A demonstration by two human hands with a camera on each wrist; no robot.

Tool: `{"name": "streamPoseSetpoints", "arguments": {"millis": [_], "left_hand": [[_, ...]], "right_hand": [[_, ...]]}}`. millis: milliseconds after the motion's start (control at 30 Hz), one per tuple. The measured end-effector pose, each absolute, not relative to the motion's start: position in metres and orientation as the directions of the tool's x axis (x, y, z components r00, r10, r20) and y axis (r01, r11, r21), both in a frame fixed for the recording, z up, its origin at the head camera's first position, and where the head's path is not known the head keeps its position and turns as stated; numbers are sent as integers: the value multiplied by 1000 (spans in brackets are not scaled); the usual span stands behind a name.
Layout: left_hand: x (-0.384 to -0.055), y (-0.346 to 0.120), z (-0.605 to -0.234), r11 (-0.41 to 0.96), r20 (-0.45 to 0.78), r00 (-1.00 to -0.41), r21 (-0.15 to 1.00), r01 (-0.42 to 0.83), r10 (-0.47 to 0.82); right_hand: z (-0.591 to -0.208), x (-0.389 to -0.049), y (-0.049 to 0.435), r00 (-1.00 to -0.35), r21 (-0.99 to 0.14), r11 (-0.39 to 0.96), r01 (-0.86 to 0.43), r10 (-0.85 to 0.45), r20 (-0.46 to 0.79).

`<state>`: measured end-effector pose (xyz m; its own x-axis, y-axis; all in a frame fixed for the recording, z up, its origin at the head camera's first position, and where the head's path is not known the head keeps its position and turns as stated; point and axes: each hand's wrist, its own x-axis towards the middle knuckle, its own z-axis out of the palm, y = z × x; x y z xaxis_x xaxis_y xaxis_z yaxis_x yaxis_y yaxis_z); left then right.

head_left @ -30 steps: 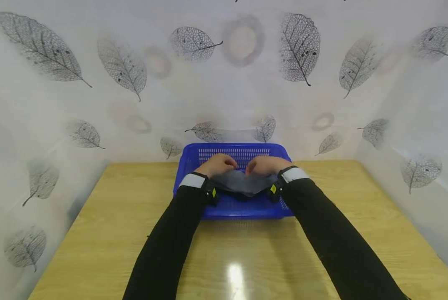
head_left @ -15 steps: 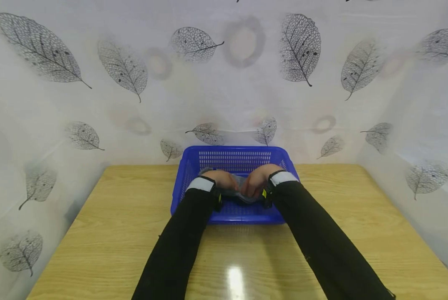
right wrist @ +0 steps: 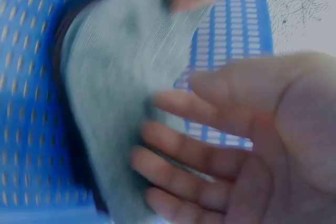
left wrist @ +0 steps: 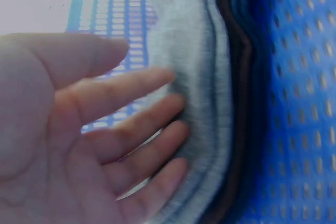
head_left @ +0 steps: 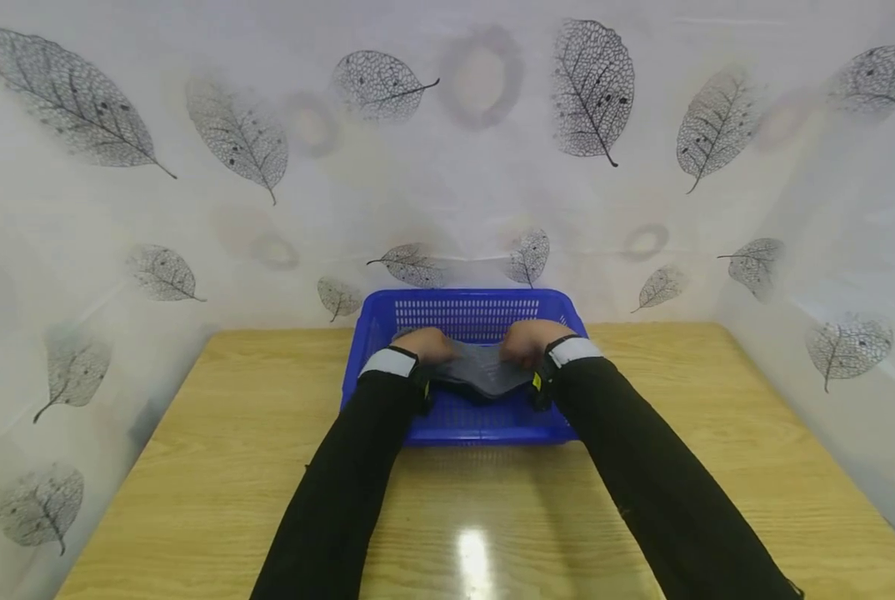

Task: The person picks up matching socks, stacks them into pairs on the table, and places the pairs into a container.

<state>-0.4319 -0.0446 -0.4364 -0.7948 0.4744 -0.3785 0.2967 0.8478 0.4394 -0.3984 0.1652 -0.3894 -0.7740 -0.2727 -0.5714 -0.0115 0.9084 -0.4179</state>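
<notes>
A folded grey ribbed cloth (head_left: 485, 367) lies in the blue plastic basket (head_left: 455, 435), over brown and dark layers whose edges show in the left wrist view. My left hand (head_left: 427, 344) is at the cloth's left part. In the left wrist view, the left hand (left wrist: 105, 124) has its fingers extended and spread, fingertips on the grey fabric (left wrist: 181, 35). My right hand (head_left: 526, 340) is at the cloth's right part. The right wrist view shows the right hand (right wrist: 226, 145) with fingers fairly straight, tips against the grey fabric (right wrist: 113, 72).
The perforated basket stands on a wooden table (head_left: 267, 450), near its back edge. Behind it hangs a pale sheet (head_left: 455, 183) printed with leaves. Dark sleeves (head_left: 342, 483) reach in from the front on both sides.
Both hands first come down and closer together over the cloth, then move apart and slightly back. More of the grey cloth now shows between them, spread flatter.
</notes>
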Motion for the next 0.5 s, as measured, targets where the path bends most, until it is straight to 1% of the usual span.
{"name": "streamPoseSetpoints", "arguments": {"millis": [33,100,200,233,267,400,467,500], "left_hand": [[-439,-46,-444,847,-384,-796,451,281,469],[-450,-49,-461,840,-387,-791,469,273,474],[-451,-50,-466,842,-392,-795,476,254,462],[-443,-47,-457,859,-411,-804,461,224,430],[-444,-47,-458,858,-405,-805,460,230,433],[-430,-45,-435,870,-420,-806,441,220,417],[-427,-47,-426,857,-393,-819,470,212,418],[-423,-47,-417,857,-367,-840,475,199,399]], "right_hand": [[-391,-400,168,-788,-405,914,0,-250,-563],[-395,-404,173,-786,-421,905,59,-218,-579],[-402,-408,181,-775,-448,890,90,-220,-593],[-403,-409,184,-769,-458,884,93,-228,-596],[-404,-411,186,-763,-464,881,86,-242,-600],[-402,-417,190,-732,-474,880,8,-318,-603],[-397,-419,190,-751,-478,878,-13,-324,-575],[-394,-420,189,-771,-467,884,-32,-319,-551]]}}
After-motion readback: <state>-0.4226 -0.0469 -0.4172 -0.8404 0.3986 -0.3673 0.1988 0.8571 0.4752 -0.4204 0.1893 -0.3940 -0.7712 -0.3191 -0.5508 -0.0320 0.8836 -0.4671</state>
